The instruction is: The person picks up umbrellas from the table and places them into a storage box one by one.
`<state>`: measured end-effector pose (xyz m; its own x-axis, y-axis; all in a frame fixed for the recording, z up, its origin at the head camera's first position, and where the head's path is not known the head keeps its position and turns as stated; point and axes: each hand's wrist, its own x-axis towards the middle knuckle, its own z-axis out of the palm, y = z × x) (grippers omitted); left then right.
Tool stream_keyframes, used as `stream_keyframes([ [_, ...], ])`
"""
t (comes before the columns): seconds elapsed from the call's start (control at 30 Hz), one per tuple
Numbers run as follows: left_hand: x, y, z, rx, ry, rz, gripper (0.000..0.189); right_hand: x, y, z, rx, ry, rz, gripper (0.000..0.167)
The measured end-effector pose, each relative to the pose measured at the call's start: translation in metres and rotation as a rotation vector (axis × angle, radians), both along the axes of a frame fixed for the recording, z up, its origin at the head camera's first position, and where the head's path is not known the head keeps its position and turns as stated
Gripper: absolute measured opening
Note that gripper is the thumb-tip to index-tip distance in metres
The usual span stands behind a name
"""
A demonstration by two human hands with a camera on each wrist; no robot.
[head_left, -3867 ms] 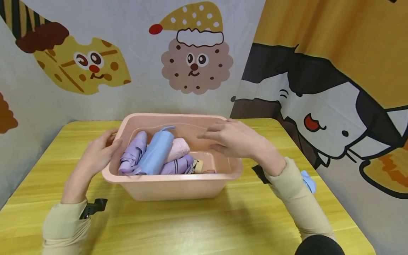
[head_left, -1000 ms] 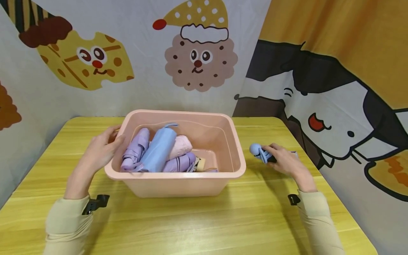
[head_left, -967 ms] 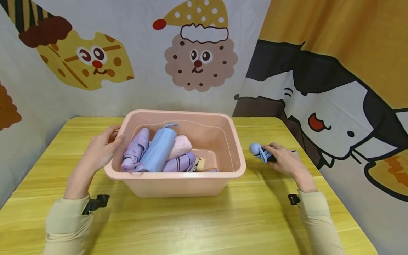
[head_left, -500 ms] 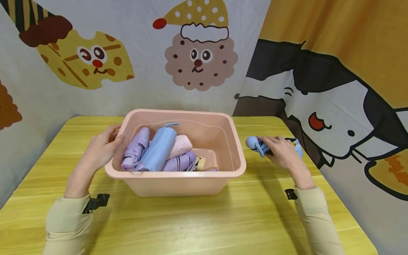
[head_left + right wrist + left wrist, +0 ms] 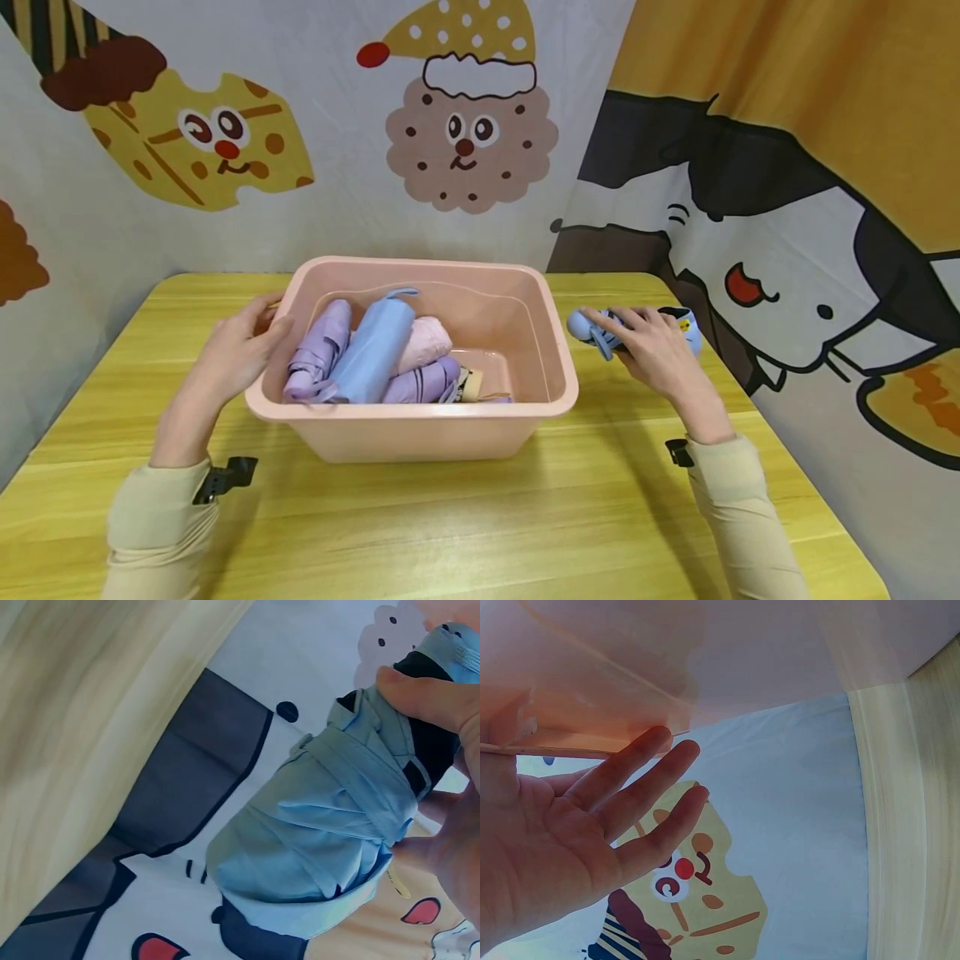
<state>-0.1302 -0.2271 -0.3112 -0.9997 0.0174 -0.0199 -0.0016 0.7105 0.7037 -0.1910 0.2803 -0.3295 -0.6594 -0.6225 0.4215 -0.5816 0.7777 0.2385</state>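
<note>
My right hand [image 5: 654, 350] holds a folded light-blue umbrella [image 5: 322, 802] above the table, right of a pink plastic tub [image 5: 420, 433]. The umbrella's round handle [image 5: 578, 326] points toward the tub, and its wrapped canopy [image 5: 688, 329] sticks out beyond the hand. At the tub's left rim, my left hand [image 5: 234, 362] grips the edge with thumb and forefinger; its other fingers [image 5: 656, 791] reach out loosely beside the outer wall. Inside the tub lie a purple folded umbrella [image 5: 321, 350], a blue one [image 5: 375, 346], a pink bundle [image 5: 426, 342] and another purple bundle [image 5: 422, 381].
A small cream-and-black item [image 5: 470, 385] lies low in the tub, partly hidden by the front rim. The tub stands on a yellow wood-grain table [image 5: 420, 533]. A cartoon-printed curtain [image 5: 322, 237] hangs behind and at the sides.
My right hand has gone from over the tub to the table's right side, taken hold of the blue umbrella, lifted it and brought it slightly toward the tub. My left hand stays at the rim.
</note>
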Motion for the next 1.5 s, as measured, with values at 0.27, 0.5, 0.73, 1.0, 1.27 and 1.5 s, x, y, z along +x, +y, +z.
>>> stream_keyframes([
  [0.27,0.001,0.0,0.0,0.007,-0.004,0.007,0.066,-0.001,-0.013,0.015,0.031,0.169,0.088,0.071],
  [0.5,0.0,0.0,0.0,-0.001,-0.009,0.01,0.067,-0.002,-0.021,0.027,0.015,0.21,0.115,0.067],
  [0.73,0.001,0.001,0.0,-0.007,-0.004,0.005,0.066,-0.004,-0.033,0.04,0.026,0.253,0.163,0.069],
  [1.0,0.0,0.001,0.0,0.006,-0.001,-0.003,0.066,-0.005,-0.058,0.063,0.044,0.295,0.232,0.074],
  [1.27,0.001,0.001,0.0,0.0,0.007,-0.004,0.066,-0.007,-0.09,0.083,0.058,0.305,0.337,0.06],
  [1.5,0.001,0.0,-0.001,-0.009,0.006,0.003,0.065,-0.008,-0.129,0.099,0.115,0.286,0.436,0.053],
])
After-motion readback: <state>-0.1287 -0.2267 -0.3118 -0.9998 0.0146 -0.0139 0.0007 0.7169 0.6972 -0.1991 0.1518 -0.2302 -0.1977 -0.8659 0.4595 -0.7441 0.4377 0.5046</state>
